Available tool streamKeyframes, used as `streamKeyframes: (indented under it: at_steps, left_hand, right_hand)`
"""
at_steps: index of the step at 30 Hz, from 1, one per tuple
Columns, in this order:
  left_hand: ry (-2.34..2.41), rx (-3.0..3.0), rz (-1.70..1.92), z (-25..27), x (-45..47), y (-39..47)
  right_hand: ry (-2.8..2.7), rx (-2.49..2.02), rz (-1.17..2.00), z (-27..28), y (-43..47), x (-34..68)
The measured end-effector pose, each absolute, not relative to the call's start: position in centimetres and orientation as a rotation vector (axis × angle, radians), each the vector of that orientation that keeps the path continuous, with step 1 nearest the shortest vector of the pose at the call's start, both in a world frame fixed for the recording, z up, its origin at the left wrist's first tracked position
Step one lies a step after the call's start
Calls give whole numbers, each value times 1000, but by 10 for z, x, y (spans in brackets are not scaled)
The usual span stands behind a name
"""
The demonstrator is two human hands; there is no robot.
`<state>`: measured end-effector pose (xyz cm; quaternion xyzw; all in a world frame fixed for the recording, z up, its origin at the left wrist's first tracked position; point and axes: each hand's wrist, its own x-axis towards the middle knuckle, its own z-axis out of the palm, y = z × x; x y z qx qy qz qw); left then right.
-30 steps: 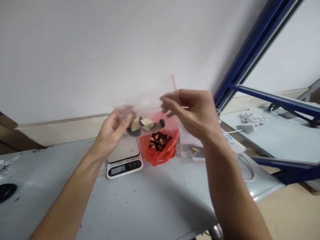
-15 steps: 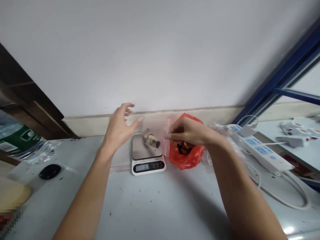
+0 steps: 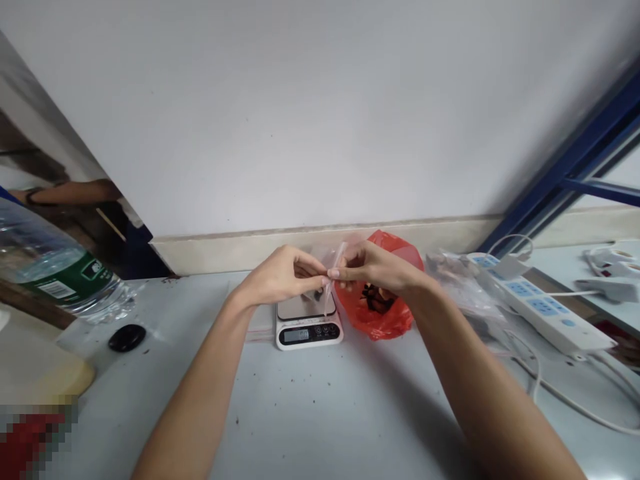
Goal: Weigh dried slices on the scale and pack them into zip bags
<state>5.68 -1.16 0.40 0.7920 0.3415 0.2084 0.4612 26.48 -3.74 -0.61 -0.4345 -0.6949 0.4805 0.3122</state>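
Both hands meet over the back of a small digital kitchen scale (image 3: pixel 309 335), whose display seems to read 0.0. Between them hangs a clear zip bag (image 3: pixel 327 301) with a dark and pale piece inside, mostly hidden by my fingers. My left hand (image 3: pixel 283 275) pinches the bag's zip edge from the left. Thumb and fingers of my right hand (image 3: pixel 367 265) grip the same edge on the right. Close behind my right hand, an open red plastic bag (image 3: pixel 390 323) holds dark and brownish dried pieces that I cannot identify.
A large water bottle (image 3: pixel 65 267) and a black oval object (image 3: pixel 127 338) are at the left. On the right lie clear plastic bags (image 3: pixel 457 280) and a white power strip (image 3: pixel 543 303) with cables. Another person's arm (image 3: pixel 75 193) shows at the far left. A wall rises behind.
My left hand has moved right from open air and closed on the zip bag's edge beside my right hand. The view has shifted slightly left.
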Motion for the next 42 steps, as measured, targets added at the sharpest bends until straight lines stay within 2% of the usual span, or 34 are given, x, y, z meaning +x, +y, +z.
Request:
streamKeyframes:
  at_steps: [9, 23, 28, 31, 34, 39, 42]
  left_hand:
    - [1046, 1922, 683, 10, 54, -12]
    - [942, 1959, 458, 6, 60, -15]
    - [1188, 1957, 645, 16, 52, -11]
    - [1398, 1882, 832, 18, 52, -10]
    - [1416, 1902, 981, 14, 64, -17]
    - [1179, 2034, 1098, 7, 87, -32]
    - [1119, 2028, 1159, 1, 87, -28]
  right_hand:
    - [-1805, -1178, 1288, -2, -44, 268]
    - [-1868, -1124, 1375, -1, -44, 266]
    - [-1966, -1433, 1202, 6, -47, 276]
    - [-1773, -1583, 725, 8, -49, 274]
    - [-1685, -1481, 331, 11, -53, 261]
    - [-1884, -1742, 458, 9, -61, 247]
    - [-1903, -1895, 422, 7, -61, 256]
